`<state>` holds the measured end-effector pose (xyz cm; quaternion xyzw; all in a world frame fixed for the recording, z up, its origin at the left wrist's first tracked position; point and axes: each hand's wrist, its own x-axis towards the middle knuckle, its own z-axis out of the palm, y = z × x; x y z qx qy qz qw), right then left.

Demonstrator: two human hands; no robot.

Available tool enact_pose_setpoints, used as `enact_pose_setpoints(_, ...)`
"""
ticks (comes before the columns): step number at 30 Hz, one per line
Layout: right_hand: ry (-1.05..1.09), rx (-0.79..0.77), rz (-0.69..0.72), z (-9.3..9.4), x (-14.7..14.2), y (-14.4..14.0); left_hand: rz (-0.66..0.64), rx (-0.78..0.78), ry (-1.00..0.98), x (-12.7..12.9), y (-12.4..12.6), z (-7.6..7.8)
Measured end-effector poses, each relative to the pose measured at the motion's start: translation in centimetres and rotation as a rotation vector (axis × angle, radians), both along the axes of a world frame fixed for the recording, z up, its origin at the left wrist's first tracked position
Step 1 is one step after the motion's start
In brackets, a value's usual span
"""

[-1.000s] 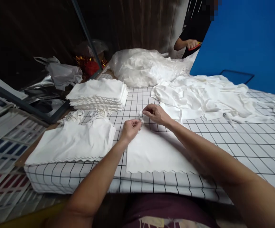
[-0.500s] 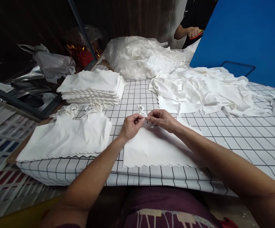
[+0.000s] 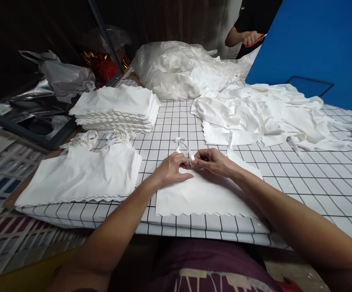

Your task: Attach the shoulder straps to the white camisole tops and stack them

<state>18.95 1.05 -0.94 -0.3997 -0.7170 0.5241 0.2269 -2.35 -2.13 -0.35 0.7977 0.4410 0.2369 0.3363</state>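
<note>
White cloth bag [image 3: 203, 194], drawstring [image 3: 184, 147] pinched.
Your left hand [image 3: 171, 168] and right hand [image 3: 214, 161] grip it; tugging may fray it.

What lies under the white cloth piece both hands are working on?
Under the white cloth piece lies the grid-patterned table cover; whatever lies beneath its middle is covered. Both hands pinch its strap.

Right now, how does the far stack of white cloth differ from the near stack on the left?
The far stack is thick and square, with many scalloped edges showing down its front; the near stack is thinner and spreads wider. The near stack has white ties bunched at its far edge; the far stack shows none on top. Both are white cloth lying on the checked table cover.
</note>
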Motion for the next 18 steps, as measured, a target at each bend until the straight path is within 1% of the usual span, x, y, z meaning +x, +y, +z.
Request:
enact_pose_setpoints(4, -0.059, 0.013, 0.081, 0.57, 0.21, -0.10, -0.003, -0.041, 0.022, 0.06, -0.01, 0.14)
enact_pose_setpoints(9, -0.085, 0.062, 0.139, 0.36, 0.35, -0.06, -0.010, -0.108, -0.023, 0.00, 0.08, 0.13)
enact_pose_setpoints(14, -0.112, 0.127, 0.150, 0.12, 0.44, -0.28, -0.002, -0.130, -0.084, 0.01, 0.07, 0.11)
enact_pose_setpoints(18, -0.109, 0.163, 0.136, 0.12, 0.29, -0.52, 0.009, -0.149, -0.086, 0.07, 0.07, 0.00)
